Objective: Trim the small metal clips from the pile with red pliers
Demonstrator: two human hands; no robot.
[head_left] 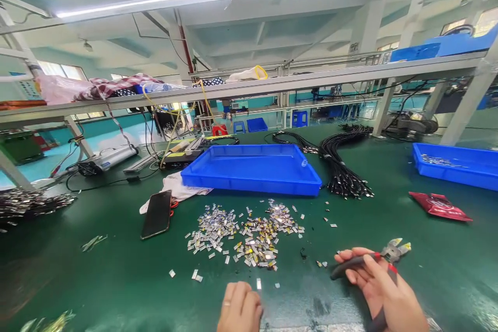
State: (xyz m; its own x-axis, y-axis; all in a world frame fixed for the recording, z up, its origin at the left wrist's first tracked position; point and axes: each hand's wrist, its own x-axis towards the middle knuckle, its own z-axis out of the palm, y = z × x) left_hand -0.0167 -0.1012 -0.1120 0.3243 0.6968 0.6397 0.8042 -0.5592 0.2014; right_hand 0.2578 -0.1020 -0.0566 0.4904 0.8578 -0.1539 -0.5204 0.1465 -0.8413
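Note:
My right hand (pixel 389 290) is wrapped round a pair of diagonal cutting pliers (pixel 393 251). Their black and red handles are spread and the jaws point away to the right. My left hand (pixel 239 307) rests low at the front of the green table, fingers curled under and closed; whatever they hold, if anything, is hidden. Just beyond its fingertips lies one small silver metal piece (pixel 259 284). Farther back, a loose heap of small silver pieces (pixel 213 228) spreads over the table beside a second heap with yellowish pieces (pixel 259 241).
Behind the heaps stands a blue tray (pixel 249 187), with a phone (pixel 156 214) at its left. Bundled black cables (pixel 342 166) lie at its right. A red packet (pixel 439 206) and another blue tray (pixel 459 166) are at far right. A shelf (pixel 295 80) crosses above.

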